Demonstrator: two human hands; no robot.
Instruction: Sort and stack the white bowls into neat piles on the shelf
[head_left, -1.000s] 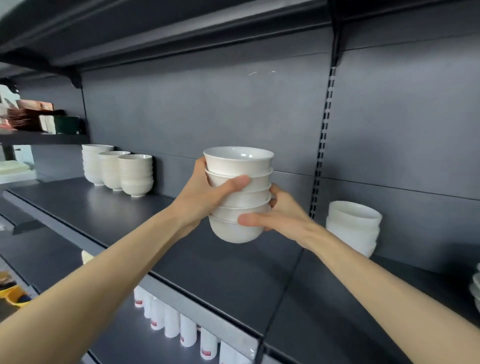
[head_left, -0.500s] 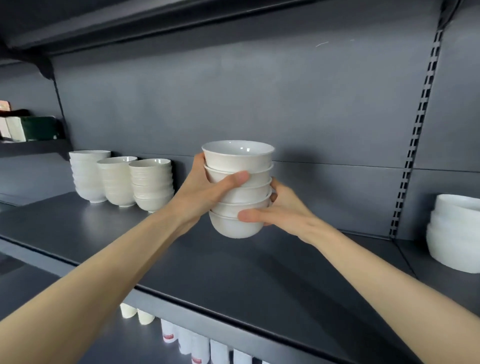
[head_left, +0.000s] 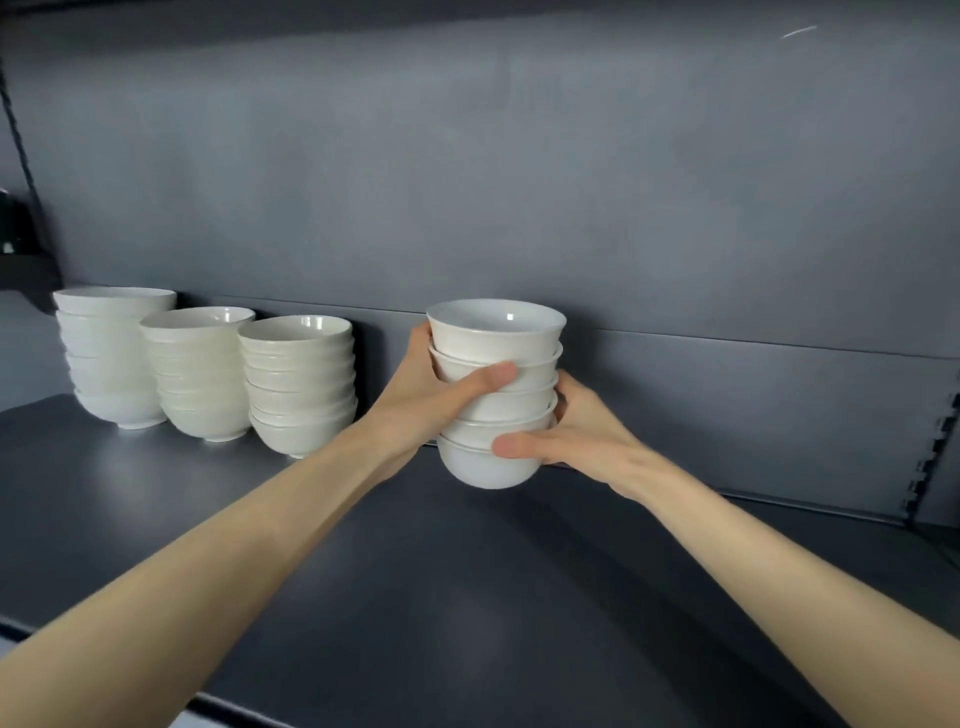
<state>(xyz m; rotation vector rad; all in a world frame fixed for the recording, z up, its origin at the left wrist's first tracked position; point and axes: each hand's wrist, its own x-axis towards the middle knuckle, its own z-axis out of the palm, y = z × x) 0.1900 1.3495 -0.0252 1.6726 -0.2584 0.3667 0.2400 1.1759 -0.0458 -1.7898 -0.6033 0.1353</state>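
- Nearest to you, your two bare forearms reach in from the bottom corners over the dark grey, matte metal shelf board (head_left: 467, 597).
- Your left hand (head_left: 415, 400) grips the left side of a nested stack of small white glazed bowls (head_left: 511, 408). Its thumb lies across the front of the second bowl from the top, and its fingers wrap round the far side out of view.
- Your right hand (head_left: 582, 441) grips the same stack lower on the right. Its thumb presses along the front where the two lowest bowls meet, and its palm cups the side.
- The stack stands upright between your hands, above the middle of the shelf and near the back. The rims count to about five bowls, and the top one shows its empty inside. The rounded bottom bowl looks to hang just above the board, though you cannot be sure of the gap.
- Further back and to the left, three piles of white bowls stand in a row on the same shelf. The large-bowl pile (head_left: 111, 358) is at the far left, the middle pile (head_left: 200, 374) is just beside it, and the right pile (head_left: 301, 387) is nearest your left wrist. This third pile's rims sit a little unevenly.
- Behind everything runs the plain grey back panel (head_left: 519, 182).
- At the far right edge is a slotted upright (head_left: 935, 457).
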